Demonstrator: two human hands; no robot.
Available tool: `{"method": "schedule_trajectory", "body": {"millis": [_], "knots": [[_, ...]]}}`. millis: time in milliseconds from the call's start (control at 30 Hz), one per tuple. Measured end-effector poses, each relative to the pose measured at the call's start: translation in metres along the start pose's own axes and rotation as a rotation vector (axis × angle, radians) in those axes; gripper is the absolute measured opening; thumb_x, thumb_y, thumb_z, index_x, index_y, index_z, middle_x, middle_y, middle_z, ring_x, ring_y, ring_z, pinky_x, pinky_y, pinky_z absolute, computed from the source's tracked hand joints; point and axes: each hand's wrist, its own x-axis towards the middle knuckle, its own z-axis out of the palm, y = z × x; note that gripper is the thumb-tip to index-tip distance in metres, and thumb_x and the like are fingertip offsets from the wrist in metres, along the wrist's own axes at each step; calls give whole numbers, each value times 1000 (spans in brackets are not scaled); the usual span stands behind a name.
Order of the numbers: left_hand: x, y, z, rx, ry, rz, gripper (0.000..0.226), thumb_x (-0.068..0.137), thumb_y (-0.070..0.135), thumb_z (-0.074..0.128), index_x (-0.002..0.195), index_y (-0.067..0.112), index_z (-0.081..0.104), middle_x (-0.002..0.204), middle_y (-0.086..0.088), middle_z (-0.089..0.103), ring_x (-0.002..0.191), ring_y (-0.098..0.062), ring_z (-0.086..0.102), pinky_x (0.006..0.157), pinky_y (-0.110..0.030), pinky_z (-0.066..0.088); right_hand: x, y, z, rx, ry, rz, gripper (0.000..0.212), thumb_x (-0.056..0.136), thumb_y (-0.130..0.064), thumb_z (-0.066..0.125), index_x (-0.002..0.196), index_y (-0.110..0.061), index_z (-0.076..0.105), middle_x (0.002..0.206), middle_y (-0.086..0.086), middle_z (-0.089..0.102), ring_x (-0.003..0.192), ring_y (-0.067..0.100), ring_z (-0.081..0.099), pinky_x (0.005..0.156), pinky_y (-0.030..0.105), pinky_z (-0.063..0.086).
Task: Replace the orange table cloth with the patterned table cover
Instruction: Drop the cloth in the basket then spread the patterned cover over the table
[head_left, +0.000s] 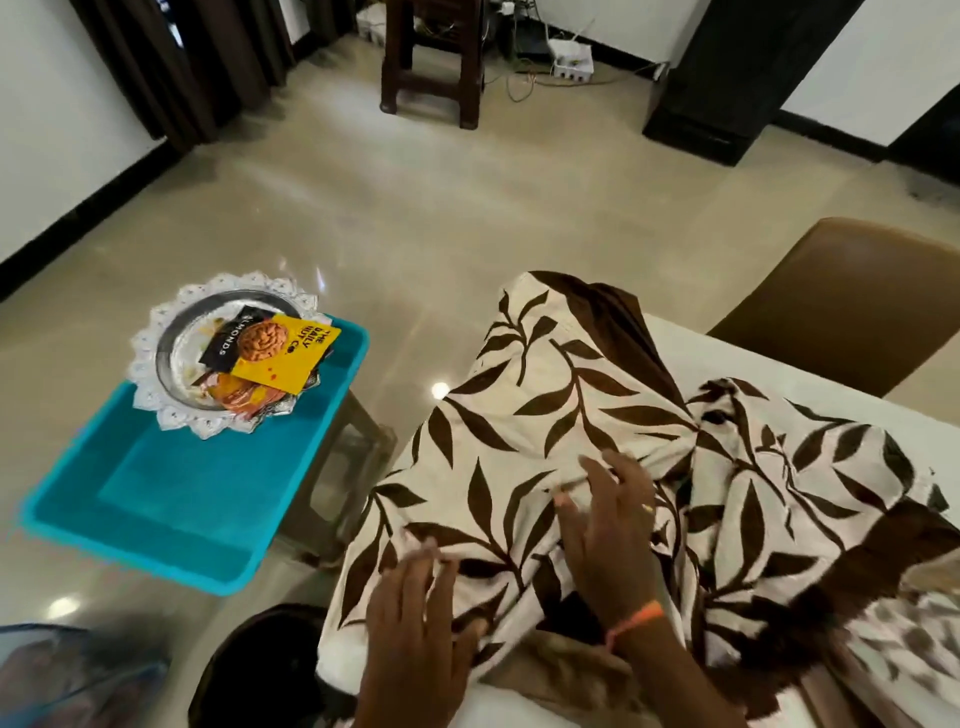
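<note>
Patterned table cover (597, 415), cream with brown leaves, lies bunched on white table (753, 358). Left hand (415, 618) flat on its near edge, fingers straight, spread, gripping nothing. Right hand (608, 525) beside it, fingers loosely extended, resting on a fold. Left of both: blue tray (171, 509) bearing silver plate (176, 353)

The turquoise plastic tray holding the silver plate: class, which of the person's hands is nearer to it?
Left. The left hand lies on the leaf-patterned cream and brown table cover, nearest the turquoise plastic tray; the right hand rests further right.
</note>
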Motion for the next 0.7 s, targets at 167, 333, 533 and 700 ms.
{"method": "schedule_trajectory", "body": {"millis": [167,333,533,700], "knots": [[-53,5,0,60,-41,298,59,78,67,48,116,23,53,117,-3,49,96,-25,48,78,-39,34,-92,31,-10,-27,-96,195,62,86,-70,35,123,-21,44,129,17,46,121,37,45,101,58,38],[-56,24,6,116,-95,242,42,82,39,57,117,16,53,120,-6,51,102,-28,58,86,-40,39,-147,59,-33,-140,-235,-128,70,70,-81,50,110,-24,53,115,10,55,109,28,48,95,47,31],[-51,87,-14,19,-302,471,83,61,47,78,133,17,49,130,-5,57,111,-24,55,87,-38,53,-173,66,-58,-101,-212,-146,5,78,-24,49,82,-26,52,78,-2,56,67,24,63,74,36,35],[-41,139,-18,-220,-298,330,41,74,22,70,111,21,53,92,-1,70,81,-19,69,80,-32,55,-163,36,-105,318,-310,-23,24,92,-40,49,91,-22,64,80,-1,71,72,13,63,66,23,46]]}}
